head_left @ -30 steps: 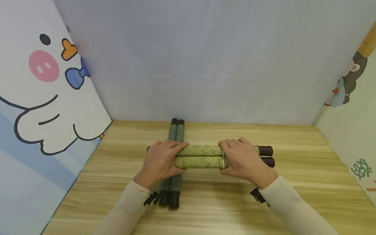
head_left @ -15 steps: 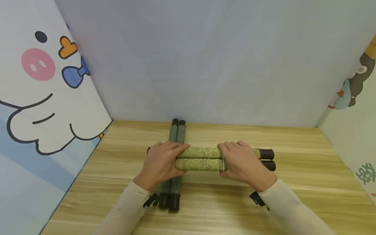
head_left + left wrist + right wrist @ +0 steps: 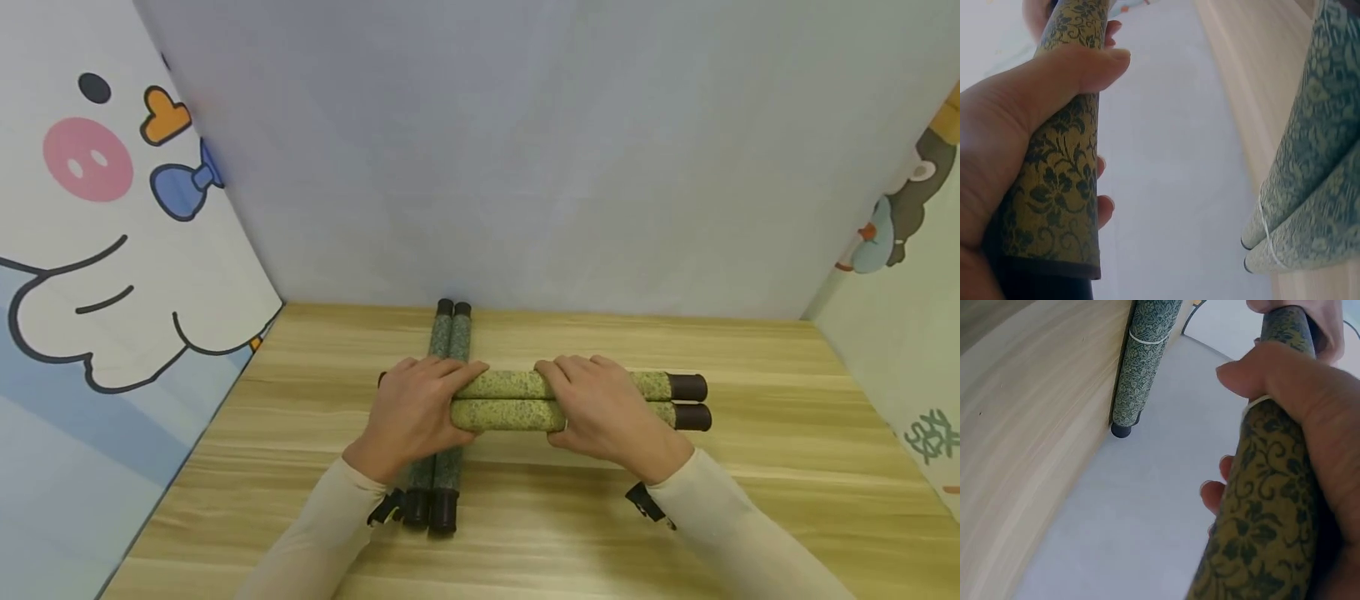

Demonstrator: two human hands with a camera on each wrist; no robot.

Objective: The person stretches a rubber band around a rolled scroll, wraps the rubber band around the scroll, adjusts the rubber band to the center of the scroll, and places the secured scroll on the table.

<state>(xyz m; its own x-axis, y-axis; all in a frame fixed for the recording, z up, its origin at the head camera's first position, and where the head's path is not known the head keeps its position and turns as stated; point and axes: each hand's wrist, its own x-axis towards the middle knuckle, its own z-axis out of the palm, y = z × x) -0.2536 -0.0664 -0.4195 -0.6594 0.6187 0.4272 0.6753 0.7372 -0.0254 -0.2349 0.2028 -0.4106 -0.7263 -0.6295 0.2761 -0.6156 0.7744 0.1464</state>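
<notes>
A yellow scroll (image 3: pixel 510 414) with a dark floral pattern, rolled from both ends into two parallel rolls with dark end caps, is held level above the table. My left hand (image 3: pixel 416 408) grips it near its left end, thumb on the near side and fingers over the far side. Further right, my right hand (image 3: pixel 603 408) grips the same scroll in a like way. A white band (image 3: pixel 1257 406) circles it by the right thumb in the right wrist view. Beneath the left hand lies a green patterned scroll (image 3: pixel 448 471), pointing away from me, partly hidden.
The wood-grain table (image 3: pixel 562 533) ends at a pale back wall (image 3: pixel 525 167). A cartoon-printed panel (image 3: pixel 75 275) stands on the left, another printed panel (image 3: pixel 892 333) on the right. In the left wrist view a white band (image 3: pixel 1266 228) ties the green scroll.
My right hand has slid a little left along the yellow scroll, covering the white band in the head view. More of the scroll's right end shows. The green scroll stays put.
</notes>
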